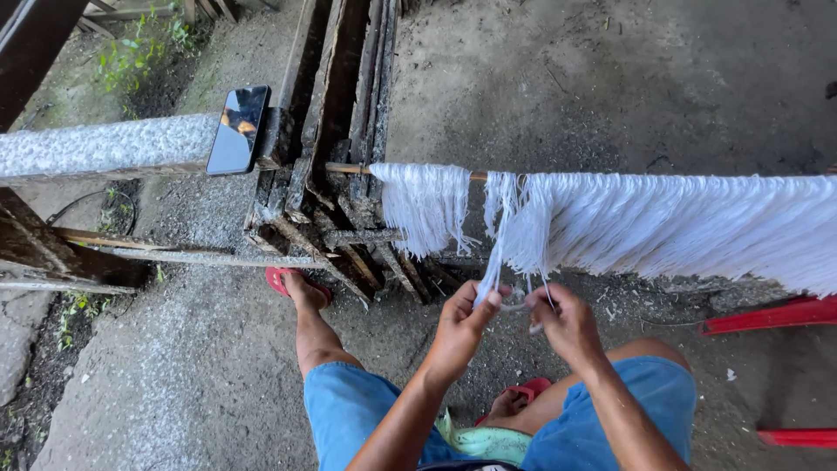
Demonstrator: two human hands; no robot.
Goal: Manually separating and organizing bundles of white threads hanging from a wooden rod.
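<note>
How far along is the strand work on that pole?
Done, it seems: one white bunch hangs apart at the pole's left end. In hand: the left hand and right hand pinch a few thin strands pulled down from the hanging threads. Left: the wide white curtain of threads to the right looks unsorted.

One screen in your view: a phone [238, 129], a slim black rectangle with rounded corners, propped tilted against the end of the grey stone ledge [105, 146] at upper left, just beside the dark wooden frame [327, 105]. Its glass is dark and glossy, with a small orange-and-pale reflection near the top. You have no packages, labels or signs here.
</note>
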